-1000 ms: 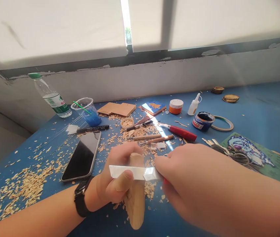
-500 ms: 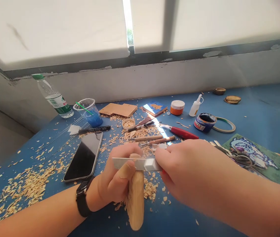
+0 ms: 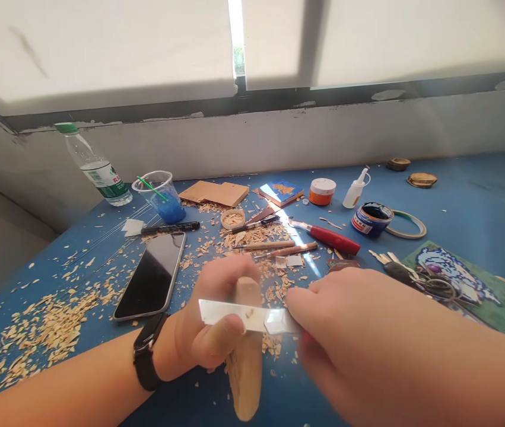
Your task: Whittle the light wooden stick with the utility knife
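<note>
My left hand (image 3: 207, 332) is closed round a pale wooden stick (image 3: 245, 362) that stands on end over the blue table (image 3: 479, 207); its thumb presses against the back of a knife blade (image 3: 238, 314). My right hand (image 3: 354, 332) grips the utility knife by its handle, which is mostly hidden in the fist, and the long silver blade lies across the upper part of the stick. Wood shavings (image 3: 272, 344) lie under and around the stick. A black watch (image 3: 145, 350) sits on my left wrist.
A phone (image 3: 152, 276) lies left of my hands, with a marker (image 3: 170, 227), a blue-water cup (image 3: 163, 198) and a bottle (image 3: 94, 166) behind. A red knife (image 3: 330, 237), carving tools (image 3: 279, 248), paint pots (image 3: 370, 218), glue, tape ring and keys (image 3: 430, 283) lie behind and to the right.
The blade was pushed up toward the stick's top half a second ago and is now back lower on the stick. My hands and the stick shifted slightly toward me.
</note>
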`<state>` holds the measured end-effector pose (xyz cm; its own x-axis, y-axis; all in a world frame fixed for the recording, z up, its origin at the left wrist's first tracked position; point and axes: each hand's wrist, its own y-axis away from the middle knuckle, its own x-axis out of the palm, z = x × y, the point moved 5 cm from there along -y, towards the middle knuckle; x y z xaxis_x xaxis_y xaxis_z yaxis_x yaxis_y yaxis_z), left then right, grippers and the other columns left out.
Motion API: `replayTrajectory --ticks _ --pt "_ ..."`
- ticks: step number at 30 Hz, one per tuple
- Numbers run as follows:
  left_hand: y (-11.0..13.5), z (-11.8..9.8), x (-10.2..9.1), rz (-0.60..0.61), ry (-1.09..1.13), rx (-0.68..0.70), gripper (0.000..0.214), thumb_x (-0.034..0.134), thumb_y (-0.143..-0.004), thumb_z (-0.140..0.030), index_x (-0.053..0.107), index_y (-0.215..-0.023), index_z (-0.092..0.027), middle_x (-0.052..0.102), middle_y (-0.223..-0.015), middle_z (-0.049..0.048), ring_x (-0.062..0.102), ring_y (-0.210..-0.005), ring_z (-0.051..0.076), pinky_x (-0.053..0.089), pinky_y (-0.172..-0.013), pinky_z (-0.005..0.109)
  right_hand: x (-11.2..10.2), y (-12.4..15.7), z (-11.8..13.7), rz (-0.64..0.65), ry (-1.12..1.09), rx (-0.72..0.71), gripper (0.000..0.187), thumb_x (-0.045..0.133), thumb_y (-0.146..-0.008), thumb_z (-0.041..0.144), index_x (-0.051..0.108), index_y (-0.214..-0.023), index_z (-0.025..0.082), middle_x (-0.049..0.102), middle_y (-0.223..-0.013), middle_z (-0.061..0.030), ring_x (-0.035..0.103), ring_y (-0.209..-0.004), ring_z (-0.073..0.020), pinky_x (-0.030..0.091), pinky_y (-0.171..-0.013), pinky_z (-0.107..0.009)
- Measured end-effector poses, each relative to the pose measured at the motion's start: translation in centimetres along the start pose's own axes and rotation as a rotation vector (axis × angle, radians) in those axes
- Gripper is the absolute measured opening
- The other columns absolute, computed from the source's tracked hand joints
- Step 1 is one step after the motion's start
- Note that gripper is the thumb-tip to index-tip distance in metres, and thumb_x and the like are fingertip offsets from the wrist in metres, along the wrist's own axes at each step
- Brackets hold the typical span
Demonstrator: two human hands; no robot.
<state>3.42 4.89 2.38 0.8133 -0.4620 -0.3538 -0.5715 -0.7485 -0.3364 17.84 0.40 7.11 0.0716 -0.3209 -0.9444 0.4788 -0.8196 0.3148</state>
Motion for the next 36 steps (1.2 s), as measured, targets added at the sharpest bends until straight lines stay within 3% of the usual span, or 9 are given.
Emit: replayTrajectory --ticks 5,10,14,17,26,31,36 --pt "0.2 -0.8 0.2 0.019 -0.016 0.011 0.06 0.047 -0.084 -0.081 0.05 -0.077 -0.021 0.043 -0.066 -0.0001 0.034 -0.059 0.018 0.027 -0.06 0.035 0.5 0.6 0.6 -0.088 -0.013 -0.02 0.022 0.067 -0.078 0.012 0.062 -0.061 0.024 0.058 -0.054 0.0017 0.042 -0.04 -0.0131 0.019 -0.043 -0.031" --pt "0.7 -1.0 0.1 0.014 -0.053 0.035 0.058 0.047 -0.084 -0.079 0.048 -0.081 -0.021 0.043 -0.069 0.0001 0.035 -0.059 0.018 0.028 -0.061 0.036 1.7 0.7 0.6 -0.01 -0.054 -0.072 0.021 0.068 -0.074 0.012 0.058 -0.059 0.024 0.052 -0.05 0.0043 0.028 -0.039 -0.0115 0.02 -0.046 -0.033" --pt "0.7 -0.8 0.1 -0.034 -0.013 0.038 0.056 0.052 -0.083 -0.076 0.053 -0.085 -0.02 0.045 -0.07 0.0002 0.034 -0.061 0.017 0.029 -0.061 0.035 1.6 0.5 0.5 -0.073 -0.026 -0.178 0.015 0.066 -0.076 0.014 0.06 -0.066 0.025 0.061 -0.06 0.0033 0.033 -0.043 -0.013 0.018 -0.051 -0.034" --pt "0.7 -0.6 0.1 -0.054 0.031 0.051 0.055 0.059 -0.077 -0.074 0.056 -0.085 -0.02 0.046 -0.069 -0.0004 0.034 -0.06 0.016 0.03 -0.061 0.035 1.9 0.3 0.4 -0.101 0.01 -0.217 0.019 0.064 -0.074 0.011 0.056 -0.063 0.025 0.058 -0.058 0.0031 0.031 -0.041 -0.0139 0.014 -0.05 -0.035" --pt "0.3 0.9 0.1 -0.082 0.128 -0.111 0.064 0.062 -0.072 -0.083 0.054 -0.079 -0.02 0.04 -0.067 -0.0019 0.031 -0.058 0.014 0.025 -0.052 0.03 2.1 0.4 0.5 -0.245 0.113 -0.187 0.02 0.067 -0.072 0.011 0.056 -0.067 0.026 0.055 -0.055 0.0029 0.043 -0.039 -0.0182 0.011 -0.045 -0.036" --pt "0.1 1.1 -0.1 -0.071 0.098 -0.081 0.059 0.06 -0.078 -0.078 0.053 -0.075 -0.02 0.041 -0.064 -0.0021 0.033 -0.057 0.014 0.027 -0.052 0.03 1.9 0.2 -0.1 -0.359 0.11 -0.143 0.023 0.066 -0.074 0.006 0.054 -0.066 0.025 0.053 -0.052 0.0042 0.04 -0.037 -0.0148 0.012 -0.045 -0.035" --pt "-0.1 0.8 -0.5 -0.035 -0.052 -0.051 0.054 0.045 -0.093 -0.069 0.054 -0.074 -0.019 0.046 -0.065 0.0 0.039 -0.06 0.016 0.031 -0.058 0.033 1.1 -0.4 -1.2 -0.492 0.134 -0.092 0.026 0.073 -0.068 0.009 0.052 -0.064 0.024 0.052 -0.051 0.0042 0.029 -0.038 -0.0125 0.008 -0.043 -0.033"
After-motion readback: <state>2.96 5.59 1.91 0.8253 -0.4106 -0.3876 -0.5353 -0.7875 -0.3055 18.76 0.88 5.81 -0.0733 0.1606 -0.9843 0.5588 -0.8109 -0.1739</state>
